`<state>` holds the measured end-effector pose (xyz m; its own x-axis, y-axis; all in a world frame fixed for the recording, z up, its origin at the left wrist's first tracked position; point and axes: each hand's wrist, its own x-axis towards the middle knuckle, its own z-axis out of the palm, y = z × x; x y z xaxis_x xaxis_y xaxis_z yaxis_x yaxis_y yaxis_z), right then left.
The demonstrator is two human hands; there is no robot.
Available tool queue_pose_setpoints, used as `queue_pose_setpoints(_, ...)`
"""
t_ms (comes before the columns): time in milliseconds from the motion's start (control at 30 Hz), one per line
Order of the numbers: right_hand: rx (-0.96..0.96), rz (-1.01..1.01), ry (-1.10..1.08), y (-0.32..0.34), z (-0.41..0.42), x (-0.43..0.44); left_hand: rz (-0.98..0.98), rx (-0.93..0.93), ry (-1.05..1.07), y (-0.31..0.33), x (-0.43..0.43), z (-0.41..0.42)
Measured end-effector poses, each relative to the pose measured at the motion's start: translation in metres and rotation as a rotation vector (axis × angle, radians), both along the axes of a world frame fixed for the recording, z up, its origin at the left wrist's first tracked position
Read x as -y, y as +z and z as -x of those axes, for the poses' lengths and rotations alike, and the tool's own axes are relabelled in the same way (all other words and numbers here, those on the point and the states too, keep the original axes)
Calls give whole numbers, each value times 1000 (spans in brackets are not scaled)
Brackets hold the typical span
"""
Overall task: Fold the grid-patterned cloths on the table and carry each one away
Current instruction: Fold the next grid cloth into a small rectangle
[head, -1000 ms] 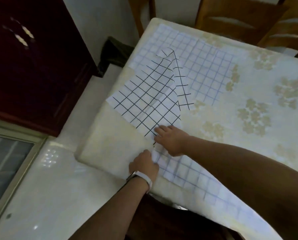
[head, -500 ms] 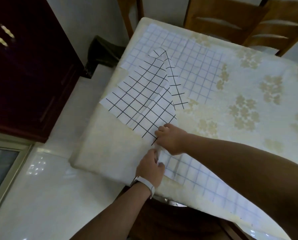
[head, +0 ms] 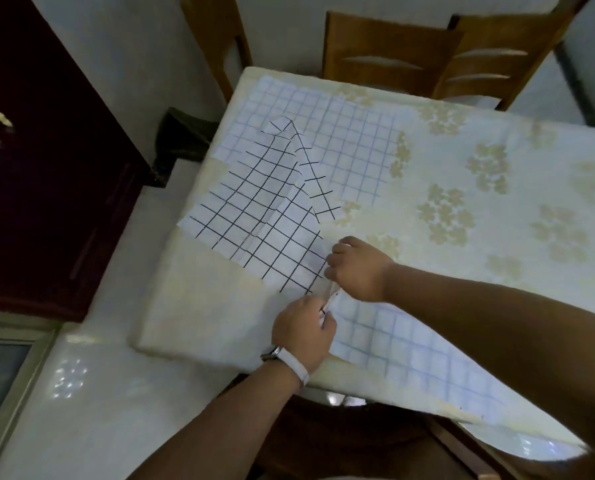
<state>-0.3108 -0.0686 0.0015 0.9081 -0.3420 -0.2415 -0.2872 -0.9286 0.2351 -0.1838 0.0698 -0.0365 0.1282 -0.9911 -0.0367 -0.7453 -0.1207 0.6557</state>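
Three grid cloths lie on the cream floral-covered surface (head: pixel 497 209). The creased white cloth with a black grid (head: pixel 265 220) overlaps a pale blue-grid cloth (head: pixel 344 147) beyond and meets another blue-grid cloth (head: pixel 410 351) nearer. At its near corner, the left hand (head: pixel 303 336) pinches the edge, and the right hand (head: pixel 358 270) has a curled grip on the same corner. Drawing it taut first should flatten the creases.
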Motion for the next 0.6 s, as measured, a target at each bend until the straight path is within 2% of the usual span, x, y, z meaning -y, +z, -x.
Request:
queue_pose_setpoints(133,107,15,-30,12,45,-5,174,55,-96,11,5,26)
queue_pose_setpoints(433,201,-44,-168,19,162,-28,307,102,-329,24,-2,114)
queue_pose_setpoints(600,253,-25,-230,6,219,-45,311,93,-459,17,-5,160)
